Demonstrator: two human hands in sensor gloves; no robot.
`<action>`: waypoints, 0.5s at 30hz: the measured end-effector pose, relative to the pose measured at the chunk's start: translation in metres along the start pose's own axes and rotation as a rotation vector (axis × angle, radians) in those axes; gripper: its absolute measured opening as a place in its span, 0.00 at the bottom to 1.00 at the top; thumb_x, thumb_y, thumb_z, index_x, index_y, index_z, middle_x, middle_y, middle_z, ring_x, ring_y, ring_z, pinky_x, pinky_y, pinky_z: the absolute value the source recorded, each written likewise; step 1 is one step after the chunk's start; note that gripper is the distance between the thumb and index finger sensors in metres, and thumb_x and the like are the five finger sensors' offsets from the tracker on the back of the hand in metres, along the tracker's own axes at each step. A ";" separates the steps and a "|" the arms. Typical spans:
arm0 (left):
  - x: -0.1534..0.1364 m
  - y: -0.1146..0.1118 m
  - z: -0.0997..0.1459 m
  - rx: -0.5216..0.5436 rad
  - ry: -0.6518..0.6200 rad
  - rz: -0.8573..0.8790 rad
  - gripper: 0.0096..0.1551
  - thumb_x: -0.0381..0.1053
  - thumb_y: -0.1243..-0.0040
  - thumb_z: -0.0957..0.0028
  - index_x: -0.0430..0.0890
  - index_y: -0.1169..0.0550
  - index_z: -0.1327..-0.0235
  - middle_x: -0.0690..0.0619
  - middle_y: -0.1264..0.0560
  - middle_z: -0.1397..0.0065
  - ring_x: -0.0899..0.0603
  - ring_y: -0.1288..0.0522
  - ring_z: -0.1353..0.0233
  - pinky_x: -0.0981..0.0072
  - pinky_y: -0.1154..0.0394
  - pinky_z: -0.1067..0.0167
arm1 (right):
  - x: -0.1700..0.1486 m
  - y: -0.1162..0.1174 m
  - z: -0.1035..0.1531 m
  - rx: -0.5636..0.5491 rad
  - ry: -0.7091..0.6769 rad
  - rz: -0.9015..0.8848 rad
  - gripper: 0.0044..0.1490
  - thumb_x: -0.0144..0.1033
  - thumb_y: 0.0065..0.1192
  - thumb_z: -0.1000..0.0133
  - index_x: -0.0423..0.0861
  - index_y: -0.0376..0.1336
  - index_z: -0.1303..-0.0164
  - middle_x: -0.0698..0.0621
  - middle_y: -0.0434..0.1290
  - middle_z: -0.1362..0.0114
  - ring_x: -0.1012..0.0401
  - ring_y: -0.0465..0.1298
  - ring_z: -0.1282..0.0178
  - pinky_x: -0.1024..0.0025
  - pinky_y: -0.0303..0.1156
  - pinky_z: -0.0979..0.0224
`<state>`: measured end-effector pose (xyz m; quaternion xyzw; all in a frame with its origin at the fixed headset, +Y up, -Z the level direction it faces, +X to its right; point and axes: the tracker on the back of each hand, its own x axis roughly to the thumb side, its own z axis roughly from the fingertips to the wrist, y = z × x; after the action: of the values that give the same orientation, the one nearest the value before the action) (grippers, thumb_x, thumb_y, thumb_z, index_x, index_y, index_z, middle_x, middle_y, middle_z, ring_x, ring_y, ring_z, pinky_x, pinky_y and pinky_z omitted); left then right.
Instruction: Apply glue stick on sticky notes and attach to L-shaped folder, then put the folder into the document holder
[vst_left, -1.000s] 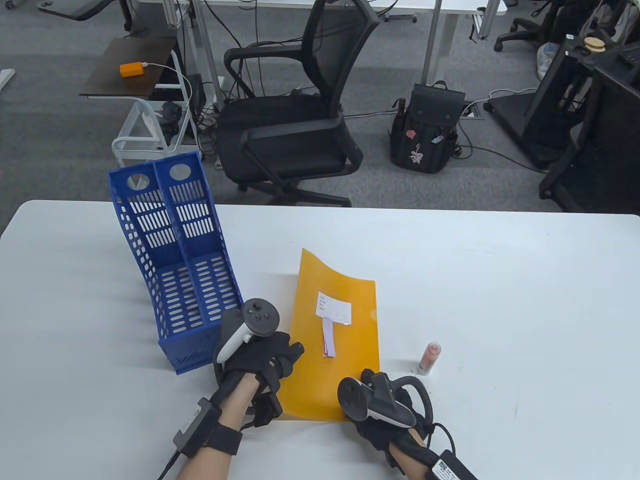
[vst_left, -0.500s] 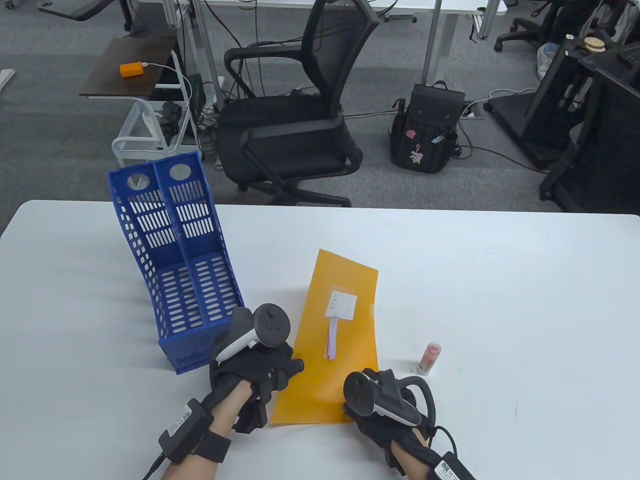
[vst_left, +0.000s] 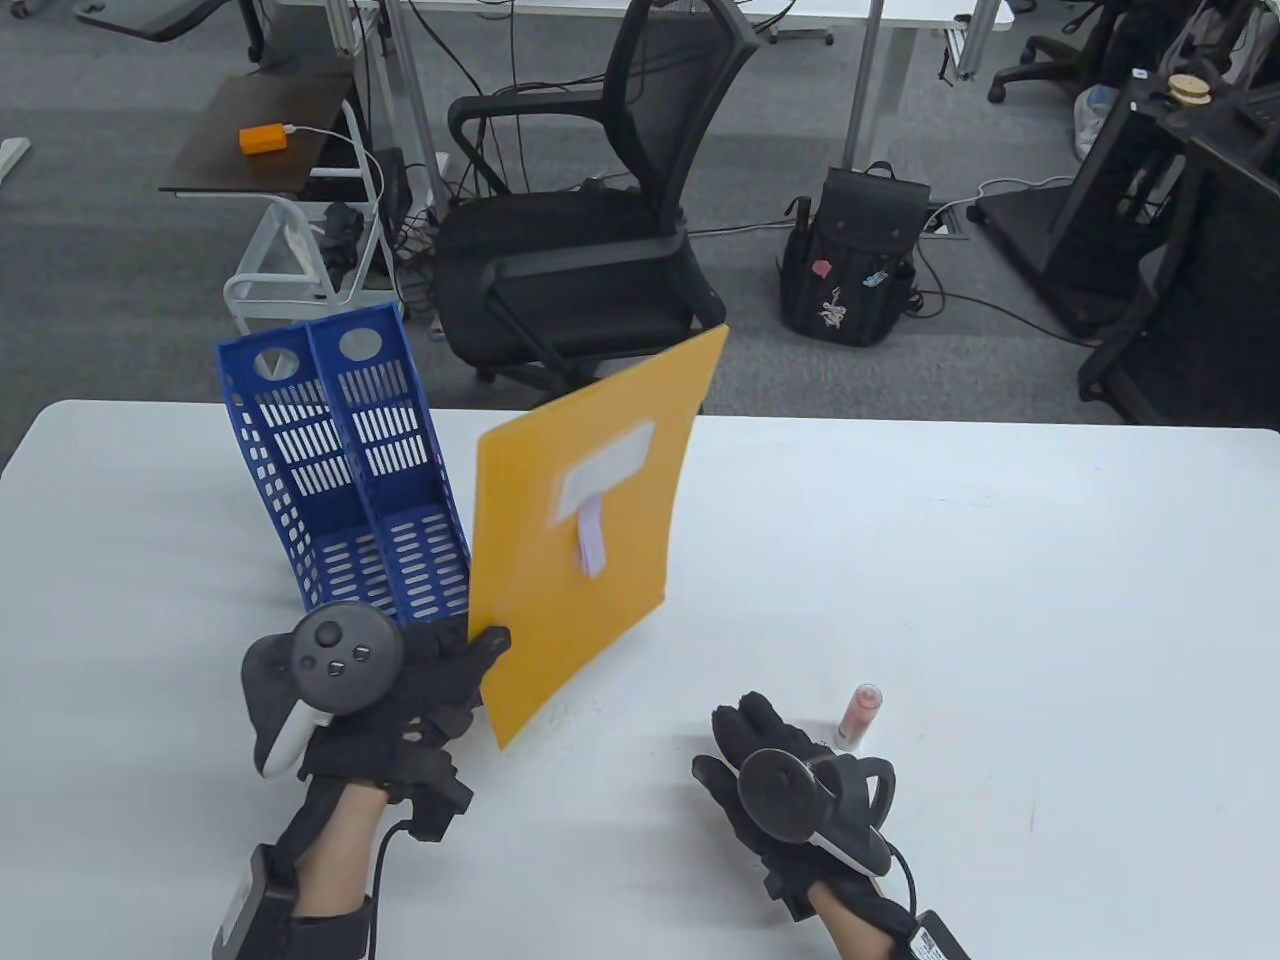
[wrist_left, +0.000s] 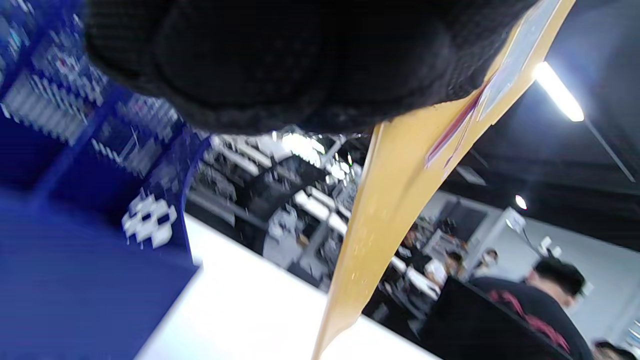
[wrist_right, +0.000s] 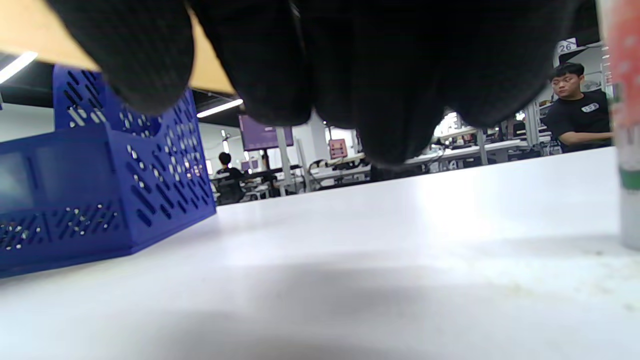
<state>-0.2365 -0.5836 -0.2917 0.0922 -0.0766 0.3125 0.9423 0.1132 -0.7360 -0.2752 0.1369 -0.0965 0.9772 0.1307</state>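
My left hand (vst_left: 440, 675) pinches the lower left edge of the orange L-shaped folder (vst_left: 580, 560) and holds it up off the table, tilted, just right of the blue document holder (vst_left: 340, 500). A white label and a pale purple sticky note (vst_left: 592, 535) sit on the folder's face. The left wrist view shows the folder (wrist_left: 390, 210) edge-on below my glove, with the holder (wrist_left: 75, 240) at the left. My right hand (vst_left: 760, 740) rests palm down on the table with relaxed fingers and holds nothing. The glue stick (vst_left: 858, 716) stands just right of it, also seen at the right edge as the glue stick (wrist_right: 625, 125).
The white table (vst_left: 1000, 600) stretches wide to the right. Behind its far edge stand a black office chair (vst_left: 580, 250) and a black backpack (vst_left: 850, 260) on the floor. In the right wrist view the holder (wrist_right: 100, 190) is at the left.
My left hand lifted the folder off the table and swung it up and leftward toward the holder. My right hand let go of the folder's lower corner and now lies on the table.
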 end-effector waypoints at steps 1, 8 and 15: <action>0.001 0.013 0.005 0.044 0.011 -0.021 0.20 0.58 0.35 0.48 0.50 0.15 0.49 0.52 0.11 0.73 0.47 0.15 0.68 0.48 0.19 0.55 | 0.000 0.001 0.000 0.002 -0.003 0.001 0.40 0.55 0.65 0.49 0.39 0.71 0.36 0.34 0.72 0.29 0.42 0.80 0.43 0.44 0.76 0.45; -0.002 0.067 0.029 0.220 0.084 -0.094 0.20 0.57 0.35 0.48 0.50 0.15 0.49 0.51 0.11 0.73 0.47 0.15 0.68 0.48 0.19 0.54 | 0.002 0.001 0.000 0.003 -0.013 -0.006 0.40 0.55 0.65 0.49 0.39 0.71 0.36 0.34 0.72 0.29 0.42 0.81 0.43 0.45 0.76 0.45; -0.006 0.079 0.039 0.313 0.150 -0.248 0.20 0.57 0.35 0.48 0.49 0.15 0.49 0.51 0.12 0.73 0.47 0.15 0.67 0.48 0.20 0.54 | 0.001 0.001 0.001 0.014 -0.008 -0.015 0.40 0.55 0.65 0.49 0.39 0.71 0.36 0.34 0.72 0.29 0.42 0.80 0.43 0.44 0.76 0.45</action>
<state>-0.2925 -0.5331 -0.2452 0.2228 0.0551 0.2084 0.9507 0.1120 -0.7371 -0.2746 0.1425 -0.0892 0.9763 0.1365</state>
